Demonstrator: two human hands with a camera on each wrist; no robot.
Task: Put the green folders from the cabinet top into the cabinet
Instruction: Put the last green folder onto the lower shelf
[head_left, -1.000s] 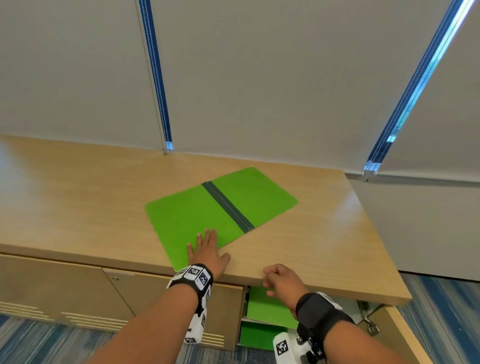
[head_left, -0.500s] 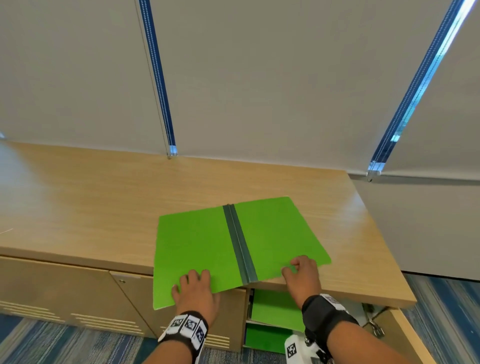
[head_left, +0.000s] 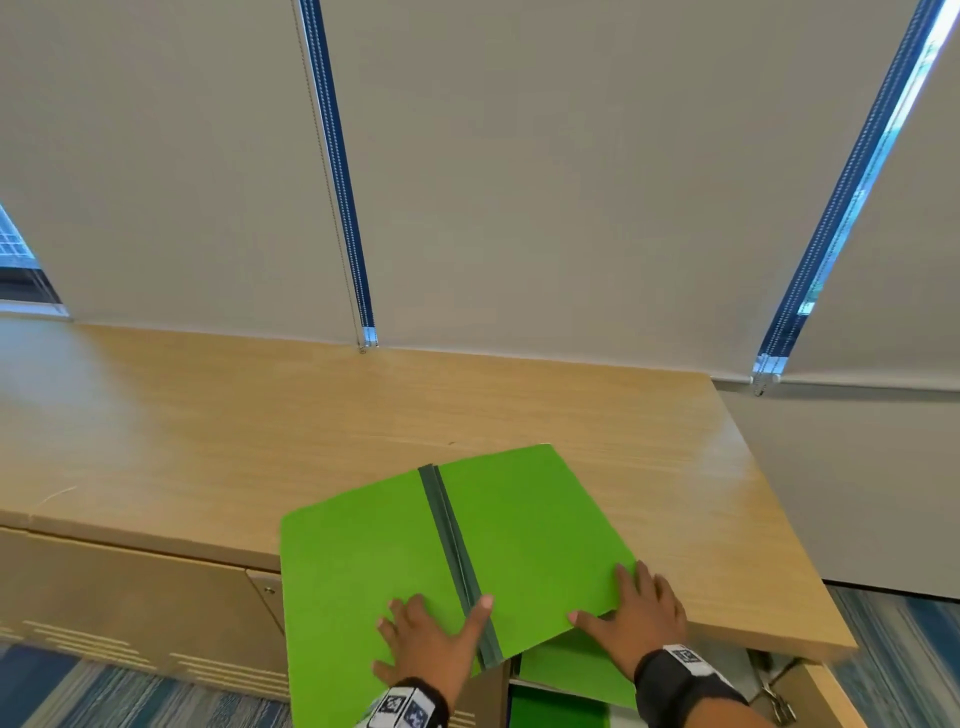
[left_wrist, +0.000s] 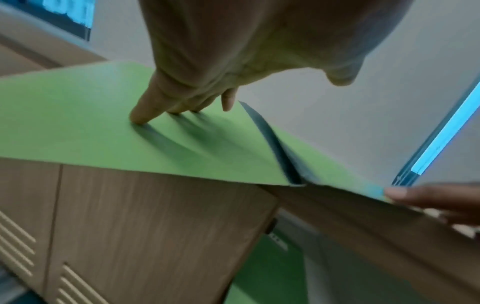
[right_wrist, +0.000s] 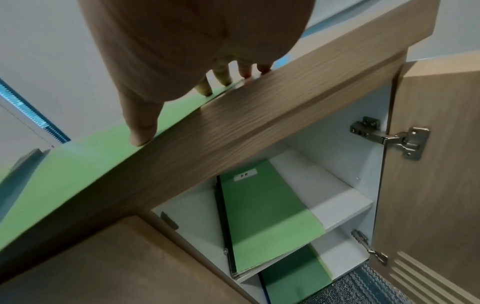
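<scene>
Dragged further off the cabinet top (head_left: 519, 415), the open green folder (head_left: 519, 530) overhangs under flat, ungripping left hand (head_left: 431, 644) and right hand (head_left: 639, 618), so it could tip.

Pale roller blinds (head_left: 545, 171) hang behind the counter, w/ blue-lit gaps between panels; a bead chain (head_left: 332, 208) runs down the left gap to the sill. A strip of window (head_left: 15, 254) shows at far left. Blue-and-grey striped carpet (head_left: 904, 644) covers the floor at right, also seen at lower left and, in the right wrist view, at the bottom edge.
</scene>
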